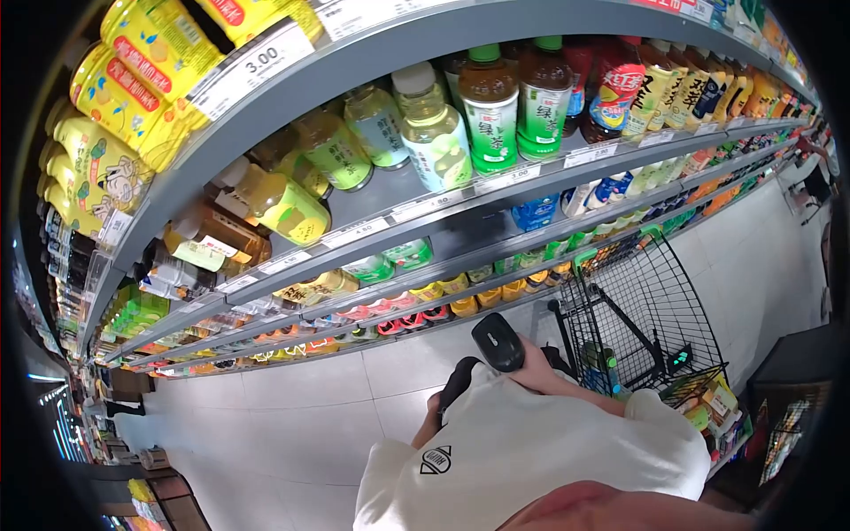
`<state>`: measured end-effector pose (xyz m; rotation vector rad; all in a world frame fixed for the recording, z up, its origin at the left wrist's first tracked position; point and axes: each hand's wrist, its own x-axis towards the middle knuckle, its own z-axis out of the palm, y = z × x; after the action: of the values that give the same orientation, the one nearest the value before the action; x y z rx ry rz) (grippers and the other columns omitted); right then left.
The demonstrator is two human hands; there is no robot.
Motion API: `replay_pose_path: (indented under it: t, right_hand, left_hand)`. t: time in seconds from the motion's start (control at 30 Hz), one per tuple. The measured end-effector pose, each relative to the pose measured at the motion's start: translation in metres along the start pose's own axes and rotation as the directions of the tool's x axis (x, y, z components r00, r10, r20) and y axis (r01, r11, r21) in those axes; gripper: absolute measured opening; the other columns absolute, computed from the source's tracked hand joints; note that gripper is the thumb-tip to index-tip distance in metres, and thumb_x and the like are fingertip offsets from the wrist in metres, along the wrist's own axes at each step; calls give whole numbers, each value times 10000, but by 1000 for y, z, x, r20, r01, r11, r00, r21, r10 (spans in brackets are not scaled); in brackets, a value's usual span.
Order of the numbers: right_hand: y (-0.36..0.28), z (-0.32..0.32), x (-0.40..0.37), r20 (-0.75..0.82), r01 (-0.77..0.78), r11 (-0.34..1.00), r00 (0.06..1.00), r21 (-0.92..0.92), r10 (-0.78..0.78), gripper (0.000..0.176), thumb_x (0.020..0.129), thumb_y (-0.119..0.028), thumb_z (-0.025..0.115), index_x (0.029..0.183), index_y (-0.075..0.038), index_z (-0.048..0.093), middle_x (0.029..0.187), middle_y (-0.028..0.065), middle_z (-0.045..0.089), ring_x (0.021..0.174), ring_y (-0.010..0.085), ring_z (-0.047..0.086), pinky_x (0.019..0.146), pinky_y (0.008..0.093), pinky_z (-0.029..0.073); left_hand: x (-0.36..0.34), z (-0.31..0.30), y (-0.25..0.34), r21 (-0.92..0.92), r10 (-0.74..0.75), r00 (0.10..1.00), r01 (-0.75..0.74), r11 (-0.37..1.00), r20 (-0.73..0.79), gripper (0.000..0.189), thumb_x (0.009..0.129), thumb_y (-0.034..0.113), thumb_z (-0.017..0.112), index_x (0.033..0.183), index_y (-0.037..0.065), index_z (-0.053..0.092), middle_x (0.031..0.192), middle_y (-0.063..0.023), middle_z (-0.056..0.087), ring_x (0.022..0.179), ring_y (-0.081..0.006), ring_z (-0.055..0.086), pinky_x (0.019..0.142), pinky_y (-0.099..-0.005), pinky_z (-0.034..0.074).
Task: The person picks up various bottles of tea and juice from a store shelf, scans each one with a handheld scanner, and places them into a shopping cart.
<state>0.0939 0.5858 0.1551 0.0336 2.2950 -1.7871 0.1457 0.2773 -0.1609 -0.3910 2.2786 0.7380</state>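
My right hand (532, 366), in front of my white sweatshirt, is closed around a black handheld device (498, 342) that looks like a barcode scanner, with a small light logo on its rounded top. My left hand (430, 419) is lower and to the left, beside a dark shape (458, 386) at the sweatshirt's edge; its fingers are mostly hidden. Beyond the hands, green-labelled tea bottles (492, 115) stand on the shelf, with a pale-yellow drink bottle (434, 133) beside them. Neither hand touches the shelf.
A black wire shopping cart (637, 310) stands at the right, a few bottles inside it. Long drink shelves with price strips (354, 232) curve across the view. Yellow drink packs (146, 75) sit at upper left. Pale floor tiles (301, 398) run along the shelf.
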Motion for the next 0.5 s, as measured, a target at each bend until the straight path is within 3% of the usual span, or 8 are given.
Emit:
replay_pose_path:
  t: [0.1,0.13,0.2,0.27,0.5]
  right_hand:
    - [-4,8,6,38,7,1000,999,23,-8,530,618,-97,687,1085,-29,447,964,104,547,880,179,530,778,287,409]
    - [0,12,9,74,9,1000,997,23,-11,524,617,-94,683,1081,-28,448,953,105,550,873,182,534,774,289,411]
    - [-1,17,13,123,14,1000,992,19,-17,518,617,-91,680,1076,-27,449,942,105,554,866,186,538,770,291,413]
    - [-6,23,15,83,93,996,992,2,-93,457,595,-154,665,995,-62,463,837,148,588,835,327,566,703,363,435]
    - [-15,33,21,109,110,992,989,-63,-103,434,622,-184,660,992,-66,466,831,139,584,826,314,569,695,357,436]
  left_hand:
    - [-8,4,-11,-287,-124,992,120,950,1,285,762,235,469,983,140,621,912,-88,621,820,-203,593,732,-300,451]
    - [-9,5,-14,-297,-133,991,127,946,-1,285,762,235,469,983,140,621,912,-88,621,820,-203,593,732,-300,451]
    - [-4,3,-13,-495,-242,969,188,849,-46,280,756,235,481,977,138,625,869,-75,629,796,-187,594,714,-289,453]
    - [-3,-2,-13,-424,-225,971,171,889,-79,279,752,233,479,973,147,628,846,-73,632,789,-190,595,719,-294,456]
    - [-3,-13,-9,-380,-130,988,89,921,-84,270,758,240,465,948,153,636,887,-101,625,826,-221,592,744,-310,455]
